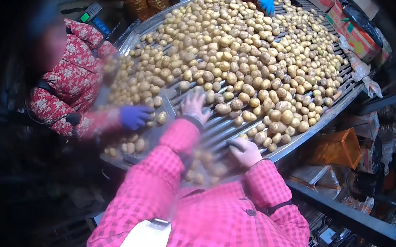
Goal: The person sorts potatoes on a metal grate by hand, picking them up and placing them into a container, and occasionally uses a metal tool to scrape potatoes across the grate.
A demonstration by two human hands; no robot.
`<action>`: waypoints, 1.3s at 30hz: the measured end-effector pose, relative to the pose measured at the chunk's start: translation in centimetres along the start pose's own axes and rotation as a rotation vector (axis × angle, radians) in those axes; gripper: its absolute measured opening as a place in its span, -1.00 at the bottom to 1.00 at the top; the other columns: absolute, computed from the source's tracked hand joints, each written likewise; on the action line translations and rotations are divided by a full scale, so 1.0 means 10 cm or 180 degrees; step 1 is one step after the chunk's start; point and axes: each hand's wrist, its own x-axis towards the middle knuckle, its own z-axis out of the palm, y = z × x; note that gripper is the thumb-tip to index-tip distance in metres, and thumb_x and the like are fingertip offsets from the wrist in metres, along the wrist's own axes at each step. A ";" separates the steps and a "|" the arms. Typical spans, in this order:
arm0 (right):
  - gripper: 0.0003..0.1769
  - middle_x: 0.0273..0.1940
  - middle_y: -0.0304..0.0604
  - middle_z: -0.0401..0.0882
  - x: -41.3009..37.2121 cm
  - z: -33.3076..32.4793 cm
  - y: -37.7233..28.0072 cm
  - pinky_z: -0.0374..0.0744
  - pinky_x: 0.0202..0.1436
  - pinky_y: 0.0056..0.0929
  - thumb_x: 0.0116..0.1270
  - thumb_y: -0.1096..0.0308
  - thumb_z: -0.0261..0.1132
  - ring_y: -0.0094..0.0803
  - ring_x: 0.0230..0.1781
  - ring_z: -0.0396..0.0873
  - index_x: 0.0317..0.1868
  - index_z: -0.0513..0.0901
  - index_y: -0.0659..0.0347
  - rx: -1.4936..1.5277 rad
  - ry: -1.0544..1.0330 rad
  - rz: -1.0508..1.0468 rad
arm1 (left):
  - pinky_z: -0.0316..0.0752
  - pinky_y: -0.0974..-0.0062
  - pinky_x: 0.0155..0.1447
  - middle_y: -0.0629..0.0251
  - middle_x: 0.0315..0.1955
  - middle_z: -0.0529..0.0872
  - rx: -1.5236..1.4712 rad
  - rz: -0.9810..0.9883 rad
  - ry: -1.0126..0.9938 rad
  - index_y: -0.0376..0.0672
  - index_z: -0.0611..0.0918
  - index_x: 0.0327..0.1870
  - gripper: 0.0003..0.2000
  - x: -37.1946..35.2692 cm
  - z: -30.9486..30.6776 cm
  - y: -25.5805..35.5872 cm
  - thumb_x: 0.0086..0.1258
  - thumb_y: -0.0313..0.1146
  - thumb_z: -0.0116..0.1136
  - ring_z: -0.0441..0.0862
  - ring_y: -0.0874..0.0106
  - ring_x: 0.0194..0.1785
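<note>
potatoes lie heaped across a slatted metal table; the left hand, beside some, has fingers apart; the right hand's cannot be told. a hard sweep could roll some over the rim.

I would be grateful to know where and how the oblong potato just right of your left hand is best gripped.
Probably across the middle of the oblong potato, coming from the near side: it looks longest left to right, so its narrower width suits a pinch, and bare slats lie before it, while other potatoes crowd its far and right sides.
</note>
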 end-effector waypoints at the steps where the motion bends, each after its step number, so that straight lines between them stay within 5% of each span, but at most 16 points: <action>1: -0.72 -0.18 -0.06 0.60 -0.02 0.03 0.02 0.50 -0.04 -0.37 0.14 0.32 0.25 -0.19 -0.14 0.57 -0.12 0.61 0.20 -0.0240 -0.0150 -0.0106 | 0.05 0.01 0.36 0.22 0.31 0.23 -0.0012 0.0127 0.0026 0.09 0.41 0.19 -0.44 -0.13 0.04 0.09 0.09 -0.13 0.18 0.10 0.09 0.37; 4: -0.73 -0.18 -0.07 0.59 -0.05 -0.01 0.05 0.50 -0.04 -0.34 0.14 0.31 0.23 -0.17 -0.14 0.56 -0.13 0.62 0.17 -0.0341 -0.0299 0.0033 | 0.05 0.04 0.36 0.14 0.25 0.31 -0.0089 0.0796 -0.0198 0.01 0.46 0.15 -0.46 -0.46 -0.05 0.28 0.07 -0.15 0.21 0.14 0.12 0.36; 8: -0.73 -0.20 -0.09 0.59 -0.01 -0.06 0.02 0.50 -0.05 -0.33 0.13 0.29 0.22 -0.15 -0.15 0.56 -0.15 0.62 0.15 -0.0314 -0.0293 0.0145 | 0.37 0.27 0.18 0.09 -0.07 0.59 -0.1490 0.0766 0.1087 -0.13 0.58 -0.10 -0.68 -0.18 -0.05 0.11 0.05 -0.49 0.10 0.48 0.14 0.06; 11: -0.74 -0.22 -0.09 0.60 -0.01 -0.07 -0.02 0.51 -0.07 -0.33 0.13 0.27 0.22 -0.16 -0.17 0.56 -0.17 0.63 0.14 -0.0250 -0.0228 0.0228 | 0.33 0.27 0.21 0.16 0.07 0.49 -0.0526 0.0158 0.0380 -0.02 0.50 0.09 -0.55 0.15 -0.12 0.03 0.09 -0.34 0.18 0.41 0.15 0.13; 14: -0.73 -0.20 -0.09 0.61 -0.01 -0.09 -0.02 0.51 -0.05 -0.34 0.13 0.25 0.24 -0.19 -0.16 0.57 -0.16 0.64 0.13 -0.0123 -0.0238 0.0388 | 0.32 0.20 0.19 0.15 0.16 0.34 0.0350 0.0267 -0.0640 0.12 0.45 0.16 -0.47 0.29 -0.21 0.32 0.07 -0.29 0.22 0.40 0.08 0.12; 19: -0.71 -0.16 -0.11 0.63 0.03 -0.11 -0.01 0.52 -0.07 -0.43 0.13 0.29 0.26 -0.32 -0.17 0.60 -0.12 0.64 0.16 0.0393 -0.0418 0.0874 | 0.35 0.20 0.13 0.16 0.08 0.41 0.0459 0.0221 -0.0818 0.04 0.47 0.08 -0.52 0.30 -0.25 0.47 0.04 -0.32 0.25 0.44 0.13 0.08; 22: -0.66 -0.14 -0.20 0.61 0.06 -0.14 0.10 0.51 -0.06 -0.54 0.21 0.34 0.24 -0.51 -0.17 0.56 -0.01 0.57 0.27 0.1452 -0.0463 0.1087 | 0.37 0.24 0.08 0.15 -0.18 0.57 -0.0623 0.0786 -0.0293 -0.09 0.48 -0.06 -0.58 0.06 0.00 0.37 -0.02 -0.42 0.26 0.50 0.13 -0.03; 25: -0.58 -0.10 -0.22 0.58 0.10 -0.17 0.10 0.53 -0.09 -0.53 0.25 0.29 0.25 -0.48 -0.17 0.56 0.10 0.48 0.27 0.2297 -0.0378 0.1257 | 0.42 0.30 0.05 0.09 -0.16 0.57 -0.1560 0.0614 0.0106 -0.16 0.48 -0.09 -0.57 -0.31 -0.07 0.54 -0.06 -0.42 0.29 0.51 0.12 -0.03; 29: -0.49 -0.09 -0.20 0.54 0.07 -0.23 0.15 0.55 -0.22 -0.51 0.26 0.24 0.25 -0.46 -0.19 0.55 0.18 0.38 0.24 0.2896 -0.0505 0.1655 | 0.43 0.37 0.07 0.10 -0.18 0.60 -0.2126 0.1004 -0.0401 -0.18 0.51 -0.10 -0.62 -0.50 -0.17 0.72 0.00 -0.39 0.28 0.55 0.19 -0.03; 31: -0.46 -0.08 -0.20 0.53 0.07 -0.25 0.16 0.55 -0.26 -0.50 0.26 0.23 0.24 -0.46 -0.19 0.55 0.20 0.35 0.23 0.3077 -0.0572 0.1786 | 0.41 0.34 0.09 0.10 -0.14 0.59 -0.2000 0.1214 0.0166 -0.17 0.54 -0.13 -0.67 -0.20 -0.06 0.58 0.03 -0.37 0.25 0.53 0.17 -0.02; 34: -0.46 -0.05 -0.16 0.50 0.02 -0.30 0.04 0.54 -0.15 -0.41 0.22 0.24 0.25 -0.35 -0.15 0.54 0.20 0.36 0.18 0.3321 -0.1192 0.1857 | 0.31 0.21 0.18 0.15 0.05 0.48 -0.0089 0.0422 0.0673 -0.04 0.55 -0.01 -0.59 0.25 -0.12 0.47 0.06 -0.25 0.27 0.42 0.17 0.09; 37: -0.46 -0.11 -0.16 0.50 -0.08 -0.40 -0.24 0.53 -0.17 -0.38 0.20 0.12 0.19 -0.35 -0.19 0.52 0.15 0.38 0.18 0.3004 -0.1242 0.1213 | 0.34 0.24 0.14 0.19 0.07 0.47 0.0391 0.0002 -0.0595 -0.03 0.53 -0.01 -0.61 0.44 0.00 0.37 0.07 -0.31 0.24 0.44 0.17 0.09; 39: -0.45 -0.12 -0.17 0.49 -0.12 -0.36 -0.30 0.51 -0.18 -0.41 0.17 0.05 0.15 -0.36 -0.18 0.50 0.11 0.41 0.18 0.2910 -0.0916 0.1538 | 0.34 0.25 0.20 0.10 0.10 0.47 0.0324 -0.0228 -0.0930 0.00 0.50 0.05 -0.52 0.46 0.09 0.32 0.02 -0.34 0.28 0.41 0.15 0.15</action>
